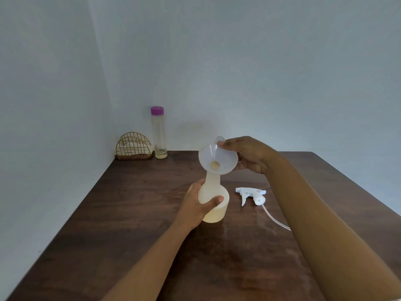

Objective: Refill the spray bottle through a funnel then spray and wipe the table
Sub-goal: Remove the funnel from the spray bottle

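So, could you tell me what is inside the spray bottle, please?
Pale yellow liquid sits in the lower part of the bottle. The left grip holds its middle and hides some of it; the funnel, pinched by the right grip, covers the neck opening.

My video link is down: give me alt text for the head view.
The left hand grips the uncapped spray bottle on the wooden table; the right hand holds a funnel tilted at its neck. The trigger head lies to its right.
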`<control>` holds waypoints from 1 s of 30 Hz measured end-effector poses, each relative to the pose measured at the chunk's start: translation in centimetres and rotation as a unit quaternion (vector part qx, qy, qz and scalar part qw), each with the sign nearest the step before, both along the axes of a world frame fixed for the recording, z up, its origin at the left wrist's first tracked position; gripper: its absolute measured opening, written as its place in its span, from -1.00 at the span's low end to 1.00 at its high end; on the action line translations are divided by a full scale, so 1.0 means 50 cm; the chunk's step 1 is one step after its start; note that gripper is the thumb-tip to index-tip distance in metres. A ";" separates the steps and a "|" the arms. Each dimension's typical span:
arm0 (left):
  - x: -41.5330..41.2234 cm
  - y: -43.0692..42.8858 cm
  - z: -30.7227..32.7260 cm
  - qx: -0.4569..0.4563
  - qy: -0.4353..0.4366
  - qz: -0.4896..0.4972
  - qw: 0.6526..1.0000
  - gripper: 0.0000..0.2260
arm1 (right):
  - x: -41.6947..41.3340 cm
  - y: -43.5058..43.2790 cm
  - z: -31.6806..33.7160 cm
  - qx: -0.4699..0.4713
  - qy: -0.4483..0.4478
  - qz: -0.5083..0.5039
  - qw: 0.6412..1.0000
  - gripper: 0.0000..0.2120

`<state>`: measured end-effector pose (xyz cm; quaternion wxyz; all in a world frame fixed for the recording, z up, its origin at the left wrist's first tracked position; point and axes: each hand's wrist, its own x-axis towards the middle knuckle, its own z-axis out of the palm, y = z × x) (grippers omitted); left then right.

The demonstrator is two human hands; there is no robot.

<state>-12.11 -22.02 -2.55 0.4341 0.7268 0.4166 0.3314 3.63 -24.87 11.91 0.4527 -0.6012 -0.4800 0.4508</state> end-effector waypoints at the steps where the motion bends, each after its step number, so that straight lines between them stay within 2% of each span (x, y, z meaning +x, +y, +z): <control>1: 0.000 0.000 -0.001 0.000 0.000 0.000 1.000 -0.35 | -0.001 -0.004 0.000 -0.001 -0.002 0.005 1.000 -0.72; 4: 0.001 0.003 -0.005 -0.002 -0.002 0.001 1.000 -0.35 | 0.001 -0.004 0.009 0.004 -0.027 -0.009 1.000 -0.67; 7: 0.001 0.005 -0.005 -0.005 0.003 0.005 1.000 -0.33 | 0.002 0.001 0.019 0.003 -0.070 -0.006 0.997 -0.77; 11: 0.001 0.005 -0.005 -0.004 0.001 0.003 1.000 -0.34 | 0.015 -0.004 0.021 0.008 -0.060 0.016 0.998 -0.84; 15: 0.000 0.006 -0.004 -0.008 0.002 0.003 1.000 -0.34 | 0.020 -0.012 0.016 0.017 -0.063 0.019 0.998 -0.74; 30: -0.001 0.001 0.000 -0.008 0.003 -0.002 1.000 -0.34 | -0.009 -0.023 0.016 0.055 -0.090 -0.058 0.993 -0.67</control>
